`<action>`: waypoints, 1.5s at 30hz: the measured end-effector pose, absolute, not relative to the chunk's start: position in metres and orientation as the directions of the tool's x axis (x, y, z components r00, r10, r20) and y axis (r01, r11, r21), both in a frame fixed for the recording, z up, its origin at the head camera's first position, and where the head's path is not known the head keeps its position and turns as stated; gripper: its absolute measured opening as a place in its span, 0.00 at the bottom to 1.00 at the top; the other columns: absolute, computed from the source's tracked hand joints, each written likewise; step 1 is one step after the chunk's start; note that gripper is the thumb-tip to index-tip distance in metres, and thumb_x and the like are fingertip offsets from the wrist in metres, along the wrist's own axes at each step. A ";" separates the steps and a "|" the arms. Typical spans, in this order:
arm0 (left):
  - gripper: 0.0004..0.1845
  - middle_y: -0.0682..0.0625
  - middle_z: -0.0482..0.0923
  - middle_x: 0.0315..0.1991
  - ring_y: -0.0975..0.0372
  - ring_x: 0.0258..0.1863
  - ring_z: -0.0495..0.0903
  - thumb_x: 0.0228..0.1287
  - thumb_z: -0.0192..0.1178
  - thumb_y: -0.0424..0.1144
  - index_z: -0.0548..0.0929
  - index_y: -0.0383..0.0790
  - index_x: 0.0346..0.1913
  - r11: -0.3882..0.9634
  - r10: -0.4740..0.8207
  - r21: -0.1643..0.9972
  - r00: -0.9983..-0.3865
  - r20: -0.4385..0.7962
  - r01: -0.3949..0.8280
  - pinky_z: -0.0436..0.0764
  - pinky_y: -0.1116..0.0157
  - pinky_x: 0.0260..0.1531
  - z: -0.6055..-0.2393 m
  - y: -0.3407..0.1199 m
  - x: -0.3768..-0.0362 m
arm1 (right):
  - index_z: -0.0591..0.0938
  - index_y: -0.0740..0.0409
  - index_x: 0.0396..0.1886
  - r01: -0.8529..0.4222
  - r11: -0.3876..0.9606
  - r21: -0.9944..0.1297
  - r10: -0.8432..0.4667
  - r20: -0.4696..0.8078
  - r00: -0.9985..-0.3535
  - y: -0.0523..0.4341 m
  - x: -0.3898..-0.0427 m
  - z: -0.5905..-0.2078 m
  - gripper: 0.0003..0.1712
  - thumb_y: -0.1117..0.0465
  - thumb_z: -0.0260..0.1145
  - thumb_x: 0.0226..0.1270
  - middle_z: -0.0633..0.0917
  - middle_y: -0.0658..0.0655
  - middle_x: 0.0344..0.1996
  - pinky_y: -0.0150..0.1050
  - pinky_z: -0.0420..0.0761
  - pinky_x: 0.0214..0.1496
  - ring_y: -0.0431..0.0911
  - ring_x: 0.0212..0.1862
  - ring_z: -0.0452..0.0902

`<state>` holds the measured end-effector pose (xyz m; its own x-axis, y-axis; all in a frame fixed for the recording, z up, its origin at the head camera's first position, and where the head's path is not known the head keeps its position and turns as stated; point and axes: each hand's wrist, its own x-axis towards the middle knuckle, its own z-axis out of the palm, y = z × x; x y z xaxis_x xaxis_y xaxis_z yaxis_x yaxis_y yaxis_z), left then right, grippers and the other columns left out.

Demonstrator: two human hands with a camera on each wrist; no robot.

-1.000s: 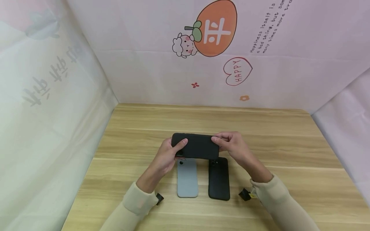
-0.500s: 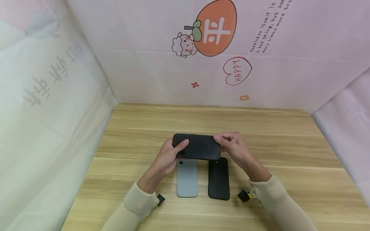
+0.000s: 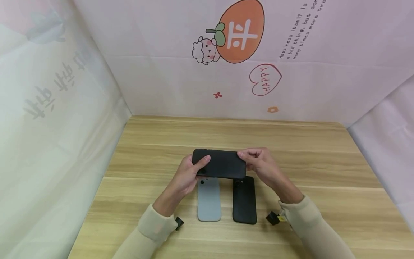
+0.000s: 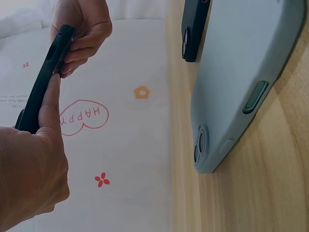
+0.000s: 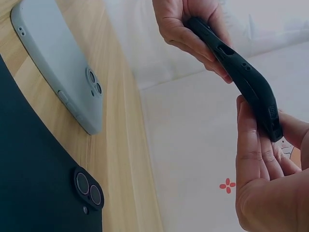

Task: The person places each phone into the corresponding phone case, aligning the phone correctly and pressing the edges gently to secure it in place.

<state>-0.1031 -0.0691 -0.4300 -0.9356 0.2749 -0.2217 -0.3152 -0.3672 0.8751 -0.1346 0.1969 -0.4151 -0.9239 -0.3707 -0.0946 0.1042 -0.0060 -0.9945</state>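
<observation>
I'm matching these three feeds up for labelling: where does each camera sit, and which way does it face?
Head: worn high, facing forward and down at the table; both hands and sleeves show, gripping the black case.
Left wrist: low beside the left hand, facing along the tabletop past the grey phone.
Right wrist: low by the right hand, facing the black phone.
All three views share the held case and the grey phone.
</observation>
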 end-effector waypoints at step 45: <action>0.21 0.37 0.81 0.59 0.56 0.50 0.89 0.82 0.57 0.34 0.71 0.25 0.69 -0.360 0.231 0.883 -0.946 -0.228 -0.301 0.89 0.58 0.49 -0.431 -0.079 -0.110 | 0.83 0.78 0.50 0.168 0.169 -0.971 -0.509 -0.232 -0.829 0.190 -0.114 -0.431 0.20 0.60 0.70 0.77 0.89 0.77 0.43 0.46 0.91 0.46 0.63 0.44 0.91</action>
<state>-0.1096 -0.0792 -0.4309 -0.9458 0.2313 -0.2280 -0.3009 -0.3604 0.8829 -0.1138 0.1898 -0.4310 -0.8290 -0.5089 -0.2320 0.1678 0.1695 -0.9711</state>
